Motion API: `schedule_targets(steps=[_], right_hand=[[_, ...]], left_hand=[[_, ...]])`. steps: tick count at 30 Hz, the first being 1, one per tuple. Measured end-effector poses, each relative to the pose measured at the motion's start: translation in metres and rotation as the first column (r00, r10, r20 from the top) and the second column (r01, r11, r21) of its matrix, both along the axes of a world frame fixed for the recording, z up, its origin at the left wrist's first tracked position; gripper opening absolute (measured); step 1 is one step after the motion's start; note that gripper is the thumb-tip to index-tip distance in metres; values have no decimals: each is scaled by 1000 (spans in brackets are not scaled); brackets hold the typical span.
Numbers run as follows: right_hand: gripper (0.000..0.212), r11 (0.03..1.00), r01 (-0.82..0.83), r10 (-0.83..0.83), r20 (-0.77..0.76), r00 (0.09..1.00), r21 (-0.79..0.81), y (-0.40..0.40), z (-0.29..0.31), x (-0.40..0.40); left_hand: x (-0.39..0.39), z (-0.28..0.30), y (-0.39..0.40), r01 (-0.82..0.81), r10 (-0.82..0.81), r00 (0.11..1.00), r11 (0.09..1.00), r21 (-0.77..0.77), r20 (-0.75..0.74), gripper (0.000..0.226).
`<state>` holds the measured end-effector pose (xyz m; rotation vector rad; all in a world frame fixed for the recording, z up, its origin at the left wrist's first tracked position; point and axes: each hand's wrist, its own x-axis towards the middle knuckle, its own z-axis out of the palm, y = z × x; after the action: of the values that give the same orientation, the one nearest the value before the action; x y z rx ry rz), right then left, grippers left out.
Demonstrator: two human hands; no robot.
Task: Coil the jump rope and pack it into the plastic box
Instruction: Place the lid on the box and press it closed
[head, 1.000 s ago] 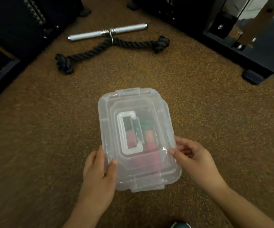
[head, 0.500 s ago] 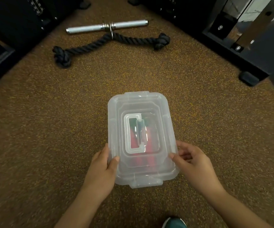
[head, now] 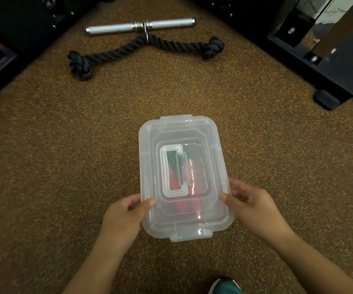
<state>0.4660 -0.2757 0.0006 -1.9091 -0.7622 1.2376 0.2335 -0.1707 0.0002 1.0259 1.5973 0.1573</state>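
1. The plastic box (head: 184, 179) sat on the speckled floor (head: 65, 166), directly ahead of the person and midway between both hands. Its lid was on.
2. The long axis of the box ran away from the person, with a slight tilt. One short end was near the person. The other pointed toward the black rope attachment (head: 141, 49) and the metal bar (head: 139, 26), both well apart from the box.
3. The jump rope (head: 179, 183) was inside the box. It showed through the translucent lid as red and green shapes beneath the lid handle (head: 172, 170). Whether it was coiled could not be determined.
4. The left hand (head: 124, 215) grasped the left long side near the near corner. The thumb lay on the lid; the fingers curled round the edge.
5. The right hand (head: 252, 204) grasped the right long side at the matching position. The thumb tip touched the lid rim; the fingers curled below it.
6. Both hands were equally near the box. Neither held an advantage in reach.
7. Both forearms converged from the bottom of the view, with the wrists roughly straight.
8. Judgement: packing appeared complete. The remaining work was probably securing the end latches (head: 192, 236) or lifting the box. The symmetrical grip suited a level lift along the short axis.
9. Risk: an unlatched lid could separate during a lift by the rim.
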Motion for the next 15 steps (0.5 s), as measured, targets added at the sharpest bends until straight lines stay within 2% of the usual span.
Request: schedule_targets(steps=[3, 6, 12, 15], right_hand=[[32, 999, -32, 34, 43, 999, -42, 3, 0, 2], [21, 996, -65, 70, 76, 995, -66, 5, -4, 3], [12, 997, -22, 20, -36, 999, -77, 6, -13, 10], [11, 997, -24, 17, -87, 996, -75, 7, -16, 15]], left_hand=[[-2, -4, -1, -9, 9, 1000, 1000, 3, 11, 49], [-2, -7, -3, 1, -1, 1000, 1000, 22, 24, 35], [-1, -7, -2, 13, -15, 999, 998, 59, 44, 27], [-3, -7, 0, -28, 25, 994, 999, 24, 109, 27]])
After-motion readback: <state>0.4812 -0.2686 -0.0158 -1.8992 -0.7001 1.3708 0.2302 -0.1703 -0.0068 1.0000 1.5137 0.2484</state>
